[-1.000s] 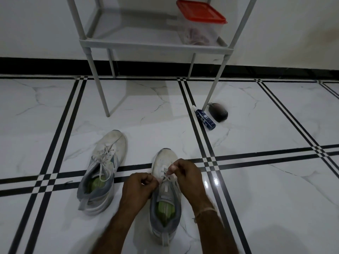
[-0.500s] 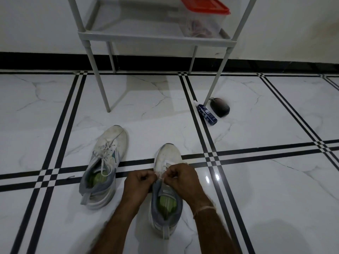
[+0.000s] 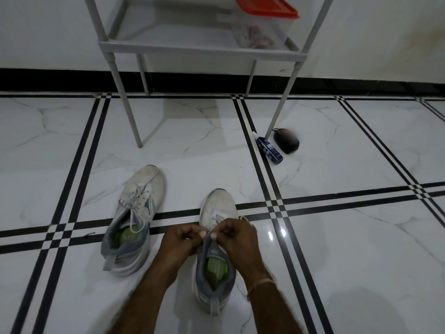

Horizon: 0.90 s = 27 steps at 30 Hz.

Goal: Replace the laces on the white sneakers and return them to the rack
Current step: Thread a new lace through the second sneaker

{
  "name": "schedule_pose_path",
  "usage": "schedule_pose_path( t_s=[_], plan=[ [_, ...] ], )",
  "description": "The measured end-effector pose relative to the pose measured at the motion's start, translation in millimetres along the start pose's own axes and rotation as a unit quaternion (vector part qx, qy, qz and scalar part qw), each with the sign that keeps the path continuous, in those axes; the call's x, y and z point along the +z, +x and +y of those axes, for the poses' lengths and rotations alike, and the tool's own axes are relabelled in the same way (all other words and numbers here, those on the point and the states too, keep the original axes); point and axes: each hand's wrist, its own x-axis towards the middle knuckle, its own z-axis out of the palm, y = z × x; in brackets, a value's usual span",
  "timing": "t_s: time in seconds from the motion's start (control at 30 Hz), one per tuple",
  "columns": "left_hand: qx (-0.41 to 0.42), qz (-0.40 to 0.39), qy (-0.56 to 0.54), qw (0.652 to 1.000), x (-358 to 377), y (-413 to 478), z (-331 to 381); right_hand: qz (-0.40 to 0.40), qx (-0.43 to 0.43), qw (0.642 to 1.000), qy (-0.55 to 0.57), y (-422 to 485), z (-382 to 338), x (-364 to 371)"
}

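Both my hands are bunched over the tongue of one sneaker (image 3: 218, 204), knuckles nearly touching. My left hand (image 3: 184, 239) has its fingers curled, thumb against fingertip, pinching the thin white lace (image 3: 217, 219). My right hand (image 3: 237, 237) pinches the same lace just beside it, and a pale thread band (image 3: 261, 284) circles that wrist.

The sneaker has scuffed white fabric at its rounded toe, which pokes out beyond my fingers. Nearer me, below my wrists, are its padded grey collar, green insole and grey heel loop. The second sneaker (image 3: 137, 213) lies left of my left hand, apart from it. It has the same build, and its flat lace is loosely threaded and dangles into the opening.

Both shoes rest on the floor (image 3: 349, 237), glossy white marble-look tiles crossed by paired black stripes. Beyond my hands stands the rack (image 3: 199, 48), with grey tubular legs and a flat tray shelf. The shelf carries a clear plastic box (image 3: 262, 32) with a red lid, its contents too blurred to tell. Beyond and right of my right hand, by a rack leg, a slim dark-blue bottle (image 3: 268, 148) and a rounded black object (image 3: 286, 141) lie side by side.

I count two sneakers, one rack, one box, one bottle and one black object.
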Motion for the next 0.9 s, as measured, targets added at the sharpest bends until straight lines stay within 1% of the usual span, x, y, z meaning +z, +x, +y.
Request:
schedule_pose_path(
  t_s=[0.1, 0.13, 0.17, 0.2, 0.23, 0.27, 0.37, 0.43, 0.53, 0.6, 0.63, 0.7, 0.77, 0.83, 0.87, 0.9],
  plan=[
    [-0.002, 0.015, 0.033, 0.999, 4.9, 4.1, -4.0, 0.029, 0.0, 0.998, 0.048, -4.5, 1.3, 1.0],
    [-0.003, 0.025, 0.052, 0.998, 7.3, 5.1, -4.6, 0.034, -0.001, 0.999, 0.033, -5.8, 2.3, 1.8],
    [-0.004, 0.037, 0.063, 0.997, 9.1, 7.1, -6.2, 0.045, -0.004, 0.999, -0.008, -7.4, 2.1, 2.5],
    [-0.012, 0.054, 0.065, 0.996, 11.1, 8.1, -6.9, 0.059, -0.007, 0.996, -0.072, -8.8, 1.6, 2.1],
    [-0.021, 0.07, 0.054, 0.996, 12.7, 9.0, -8.7, 0.07, -0.01, 0.99, -0.126, -10.7, 1.0, 1.6],
    [-0.03, 0.084, 0.047, 0.995, 14.8, 9.2, -8.5, 0.073, -0.009, 0.986, -0.151, -12.2, 0.2, 0.3],
    [-0.037, 0.105, 0.062, 0.992, 18.2, 11.3, -7.9, 0.061, 0.032, 0.992, -0.103, -20.2, 1.3, -0.1],
    [-0.033, 0.114, 0.057, 0.991, 18.5, 11.4, -6.8, 0.089, 0.045, 0.991, -0.085, -24.2, 7.0, 0.9],
    [-0.009, 0.122, 0.106, 0.987, 13.6, 12.4, -8.5, 0.154, 0.021, 0.986, -0.06, -27.4, 8.3, 0.3],
    [-0.019, 0.137, 0.102, 0.985, 9.9, 14.0, -10.8, 0.18, -0.003, 0.982, -0.061, -28.2, 5.1, 0.5],
    [-0.025, 0.148, 0.078, 0.985, 10.0, 15.0, -10.6, 0.182, -0.009, 0.982, -0.054, -29.1, 4.7, 1.7],
    [-0.043, 0.167, 0.027, 0.985, 12.9, 13.9, -6.3, 0.177, 0.004, 0.984, -0.024, -31.7, 4.0, 6.3],
    [-0.041, 0.166, 0.026, 0.985, 14.6, 9.6, -4.9, 0.172, 0.027, 0.985, -0.011, -32.5, 4.0, 9.5],
    [-0.015, 0.167, 0.055, 0.984, 8.9, 8.3, 1.1, 0.164, 0.038, 0.985, -0.026, -30.8, 5.1, 9.3],
    [-0.014, 0.171, 0.049, 0.984, 3.6, 9.4, 10.4, 0.164, 0.043, 0.985, -0.028, -29.5, 6.3, 7.7],
    [-0.009, 0.194, 0.021, 0.981, -4.8, 11.8, 20.9, 0.165, 0.048, 0.985, -0.027, -28.6, 7.7, 6.3]
  ],
)
